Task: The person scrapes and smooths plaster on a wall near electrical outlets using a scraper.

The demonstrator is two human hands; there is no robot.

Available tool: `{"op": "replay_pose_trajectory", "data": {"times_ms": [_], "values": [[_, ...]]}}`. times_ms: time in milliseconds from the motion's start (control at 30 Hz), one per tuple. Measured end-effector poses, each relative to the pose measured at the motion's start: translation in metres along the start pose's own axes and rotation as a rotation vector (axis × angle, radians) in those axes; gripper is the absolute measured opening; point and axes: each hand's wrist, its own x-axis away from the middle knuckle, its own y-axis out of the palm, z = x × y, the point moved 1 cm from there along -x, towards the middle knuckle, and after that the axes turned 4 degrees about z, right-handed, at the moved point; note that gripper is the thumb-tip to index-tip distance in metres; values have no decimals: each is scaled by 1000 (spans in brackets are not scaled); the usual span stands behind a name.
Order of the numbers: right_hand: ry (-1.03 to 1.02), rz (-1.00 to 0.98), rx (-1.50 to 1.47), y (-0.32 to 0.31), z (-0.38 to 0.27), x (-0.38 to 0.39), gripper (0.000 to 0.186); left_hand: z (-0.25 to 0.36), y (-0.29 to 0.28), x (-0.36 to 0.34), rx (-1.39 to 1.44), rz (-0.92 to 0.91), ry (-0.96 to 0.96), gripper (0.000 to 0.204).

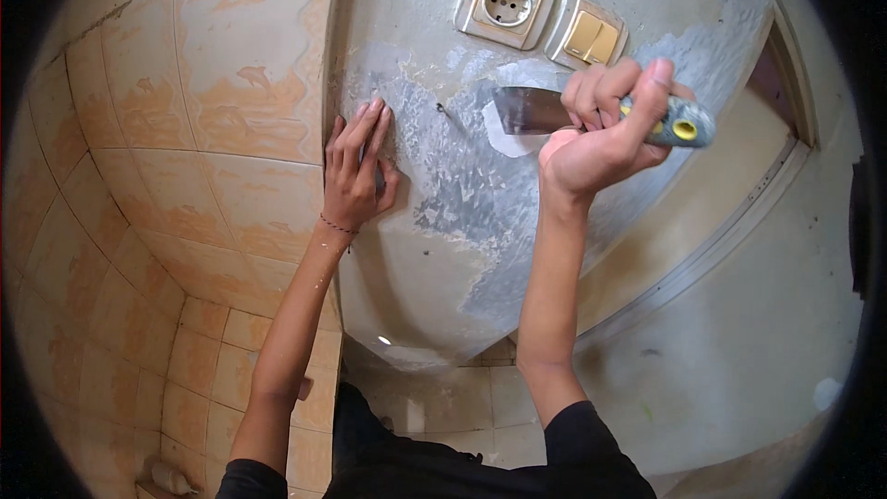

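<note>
- We are gripping a scraper (534, 111) in our right hand (610, 125), its blade pointing left below the switch (589, 35).
- We are resting our left hand (356, 171) against the wall (448, 176); whether it is holding anything, we cannot tell.

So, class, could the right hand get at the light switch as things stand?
Probably yes: nothing visible stands between the right hand and the light switch just above it in the picture, though its grip on the scraper could hinder pressing.
</note>
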Motion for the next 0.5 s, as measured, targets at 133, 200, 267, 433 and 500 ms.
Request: {"op": "replay_pose_trajectory", "data": {"times_ms": [133, 200, 267, 433, 500], "values": [[-131, 63, -62, 7, 9, 3, 28, 1, 1, -2, -3, -5, 1, 68], [-196, 55, -34, 10, 24, 7, 24, 1, 0, -1, -6, -12, -1, 68], [-138, 34, -62, 8, 17, 8, 23, -1, 0, -1, -8, -3, 0, 67], [-129, -43, -257, -4, -17, -5, 22, 0, 3, -1, -17, 3, 6, 66], [-151, 0, -247, 0, -19, -6, 21, 1, 3, -1, -12, -3, 13, 66]]}}
